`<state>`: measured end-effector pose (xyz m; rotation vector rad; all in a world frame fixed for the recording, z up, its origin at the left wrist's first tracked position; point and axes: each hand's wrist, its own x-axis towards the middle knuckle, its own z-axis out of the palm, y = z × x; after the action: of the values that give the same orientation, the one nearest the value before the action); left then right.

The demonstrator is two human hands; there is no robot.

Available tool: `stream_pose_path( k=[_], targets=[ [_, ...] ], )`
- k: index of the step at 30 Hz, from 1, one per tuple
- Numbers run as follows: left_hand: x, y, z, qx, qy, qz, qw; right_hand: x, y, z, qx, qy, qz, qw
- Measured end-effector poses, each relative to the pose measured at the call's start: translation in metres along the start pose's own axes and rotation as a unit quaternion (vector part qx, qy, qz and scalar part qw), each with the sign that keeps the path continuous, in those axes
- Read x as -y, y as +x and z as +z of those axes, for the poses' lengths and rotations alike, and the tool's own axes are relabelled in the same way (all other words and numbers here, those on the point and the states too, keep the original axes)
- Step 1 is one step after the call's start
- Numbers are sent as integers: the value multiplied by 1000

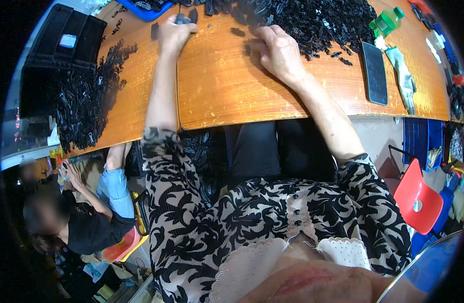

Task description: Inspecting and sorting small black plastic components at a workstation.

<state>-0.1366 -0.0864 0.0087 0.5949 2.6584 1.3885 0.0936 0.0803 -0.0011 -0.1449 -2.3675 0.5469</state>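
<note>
My left hand [175,36] is closed at the far side of the wooden table [216,96], with small black pieces [186,19] at its fingertips. Their exact kind is too small to tell. To its right, my right hand [282,53] has its fingers curled together at the near left edge of a big heap of small black plastic pieces [318,22]. Something dark and blurred shows by those fingers, too unclear to name. A single black piece [237,32] lies on the wood between the hands.
More black pieces [85,96] are heaped at left, beside a black box [70,40]. A blue tray [147,12] sits at the far edge. On the right are a green bottle [387,22], a phone [375,73] and a glove [402,78]. Another person [95,222] sits at lower left.
</note>
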Motion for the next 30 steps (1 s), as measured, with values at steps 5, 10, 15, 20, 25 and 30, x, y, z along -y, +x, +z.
stream_pose_path(
  k=[5, 10, 15, 20, 25, 30],
  targets=[
    [-18, -35, 0, -16, 54, 6, 998, 7, 2, 5, 13, 31, 30, 999],
    [-17, -12, -32, -137, -10, -14, 990, 12, 3, 4, -46, 19, -11, 999],
    [-31, 5, -30, -52, 117, -28, 991, 12, 3, 0, -37, -2, 5, 999],
    [-29, 10, 2, 69, 90, -103, 988, 12, 10, 2, -118, 47, -63, 990],
    [-43, -30, 31, 76, 23, 33, 996, 16, 13, -2, -201, 81, -139, 966],
    [-58, -87, 31, 211, -429, 8, 878, 15, 14, -8, -251, 53, -199, 946]
  ],
)
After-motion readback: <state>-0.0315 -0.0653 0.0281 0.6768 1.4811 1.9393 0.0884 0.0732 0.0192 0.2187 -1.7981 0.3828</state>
